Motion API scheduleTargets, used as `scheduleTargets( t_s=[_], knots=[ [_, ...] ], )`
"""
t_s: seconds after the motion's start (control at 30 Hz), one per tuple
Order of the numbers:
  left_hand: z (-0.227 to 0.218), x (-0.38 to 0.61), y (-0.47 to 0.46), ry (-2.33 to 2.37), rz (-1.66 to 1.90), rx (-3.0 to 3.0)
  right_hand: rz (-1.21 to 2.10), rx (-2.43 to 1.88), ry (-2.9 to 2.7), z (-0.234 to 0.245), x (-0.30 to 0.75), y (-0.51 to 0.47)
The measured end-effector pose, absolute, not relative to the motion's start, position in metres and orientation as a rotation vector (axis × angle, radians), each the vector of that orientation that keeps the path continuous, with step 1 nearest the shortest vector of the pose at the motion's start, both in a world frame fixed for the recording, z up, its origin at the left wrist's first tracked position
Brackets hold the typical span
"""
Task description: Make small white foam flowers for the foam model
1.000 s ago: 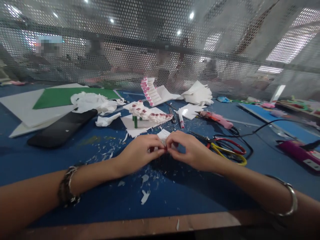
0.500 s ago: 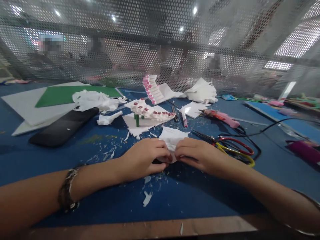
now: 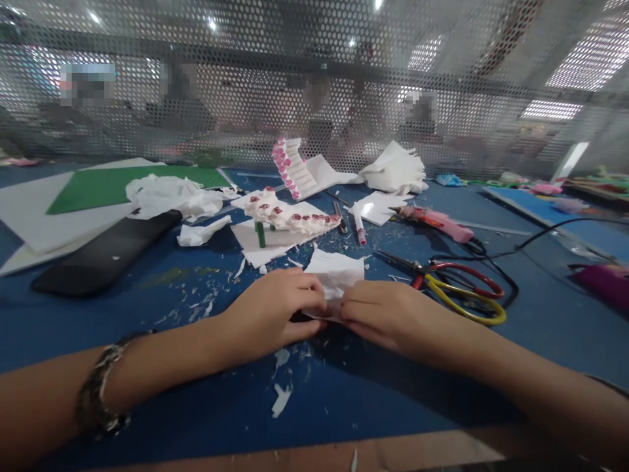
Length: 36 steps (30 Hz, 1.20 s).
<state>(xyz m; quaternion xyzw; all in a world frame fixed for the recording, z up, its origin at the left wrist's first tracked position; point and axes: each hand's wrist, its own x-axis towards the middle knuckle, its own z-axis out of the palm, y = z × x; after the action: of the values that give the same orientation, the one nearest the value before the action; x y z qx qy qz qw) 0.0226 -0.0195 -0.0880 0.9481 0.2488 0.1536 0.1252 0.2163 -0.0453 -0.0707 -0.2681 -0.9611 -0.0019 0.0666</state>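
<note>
The left hand (image 3: pixel 275 314) and right hand (image 3: pixel 383 314) are pinching the near edge of a white paper piece (image 3: pixel 337 270) between thumbs and fingers, both grips narrow and closed on it; the piece (thin, creased, ragged along its far edge) is lying near the middle of the blue table (image 3: pixel 196 406), fanning away from the fingertips; red-and-yellow scissors (image 3: pixel 462 288) are lying just right of it; white scraps (image 3: pixel 282 396) are littering the surface between the hands and the front edge
</note>
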Motion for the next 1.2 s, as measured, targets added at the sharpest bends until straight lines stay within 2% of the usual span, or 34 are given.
scheduleTargets(
  t_s=[0.3, 0.7, 0.93, 1.1, 1.2],
  knots=[
    [-0.087, 0.023, -0.018, 0.810, 0.483, 2.601, 0.278, -1.109, -2.694, -0.076, 0.217, -0.043],
    [-0.087, 0.028, -0.015, 0.953, 0.488, 2.569, 0.302, -1.281, -2.578, -0.082, 0.211, -0.042],
    [-0.085, 0.024, -0.012, 0.895, 0.443, 2.554, 0.316, -1.265, -2.572, -0.082, 0.213, -0.042],
    [-0.086, 0.020, -0.010, 0.755, 0.441, 2.547, 0.228, -0.996, -2.718, -0.080, 0.217, -0.044],
    [-0.086, 0.019, -0.012, 0.718, 0.403, 2.608, 0.320, -0.988, -2.744, -0.076, 0.219, -0.043]
  ],
)
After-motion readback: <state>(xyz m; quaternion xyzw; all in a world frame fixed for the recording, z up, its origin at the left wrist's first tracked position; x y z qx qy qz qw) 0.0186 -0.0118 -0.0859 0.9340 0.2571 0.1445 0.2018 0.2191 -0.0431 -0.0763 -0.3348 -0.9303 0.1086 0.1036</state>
